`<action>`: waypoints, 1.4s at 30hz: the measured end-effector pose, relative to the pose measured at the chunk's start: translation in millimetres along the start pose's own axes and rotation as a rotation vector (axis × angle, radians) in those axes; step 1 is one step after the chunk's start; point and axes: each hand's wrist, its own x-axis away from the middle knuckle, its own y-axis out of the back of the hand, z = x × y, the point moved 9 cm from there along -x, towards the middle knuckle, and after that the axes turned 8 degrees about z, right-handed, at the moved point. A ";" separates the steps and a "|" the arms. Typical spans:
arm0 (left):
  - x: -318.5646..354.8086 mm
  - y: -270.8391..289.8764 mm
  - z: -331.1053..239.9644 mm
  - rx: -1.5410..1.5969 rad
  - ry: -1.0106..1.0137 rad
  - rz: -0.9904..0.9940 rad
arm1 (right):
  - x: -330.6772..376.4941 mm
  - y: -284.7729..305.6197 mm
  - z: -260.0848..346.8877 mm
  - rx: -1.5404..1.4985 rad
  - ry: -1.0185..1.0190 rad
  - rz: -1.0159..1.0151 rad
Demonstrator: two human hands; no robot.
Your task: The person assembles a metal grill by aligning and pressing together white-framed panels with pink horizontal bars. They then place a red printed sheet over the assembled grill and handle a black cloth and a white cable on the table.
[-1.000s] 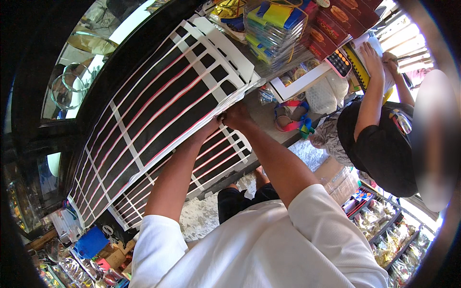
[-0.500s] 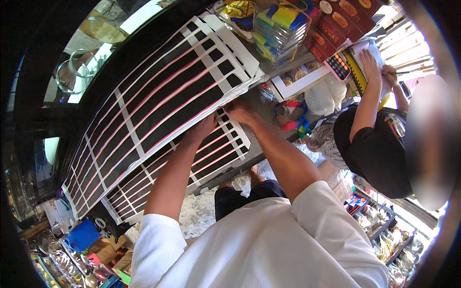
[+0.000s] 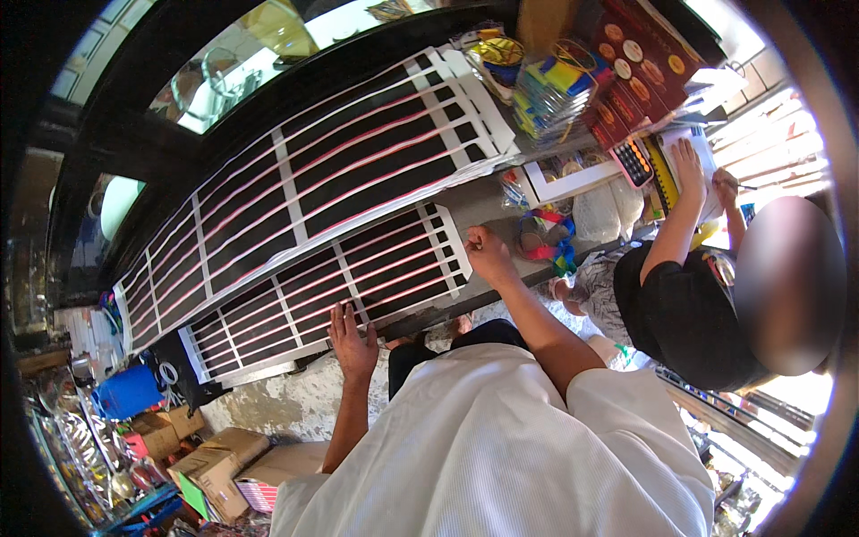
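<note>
Two long black panels lie side by side, crossed by white bands and long white and red strips. The far panel (image 3: 246,192) is the larger and slopes up away from me. Nearer to me is the smaller panel (image 3: 309,300), its white right border showing in full. My left hand (image 3: 354,345) rests on this panel's near edge, fingers spread and holding nothing. Just past its right end is my right hand (image 3: 490,257), with fingers curled in. Whatever may be between those fingers is too small to make out.
To the right lie a coil of coloured ribbon (image 3: 546,240), a white-framed box (image 3: 573,174), plastic bags (image 3: 608,210) and a calculator (image 3: 633,163). Another person (image 3: 693,286) writes there. Dark red boxes (image 3: 640,67) stand behind. Cardboard boxes (image 3: 219,470) lie lower left.
Both hands have left the far panel's near edge. My left hand has come back toward me onto the smaller panel; my right has moved right, beyond its end. The view has shifted.
</note>
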 end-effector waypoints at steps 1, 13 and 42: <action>4.0 -1.4 4.5 -0.012 0.005 0.016 | -1.3 -1.6 5.5 0.036 0.025 -0.026; 12.2 -28.7 29.9 -0.006 0.110 0.179 | -41.2 -23.2 72.1 0.268 0.142 0.000; 12.1 -31.5 32.6 0.039 0.124 0.159 | -108.5 -58.6 48.6 0.408 0.057 0.045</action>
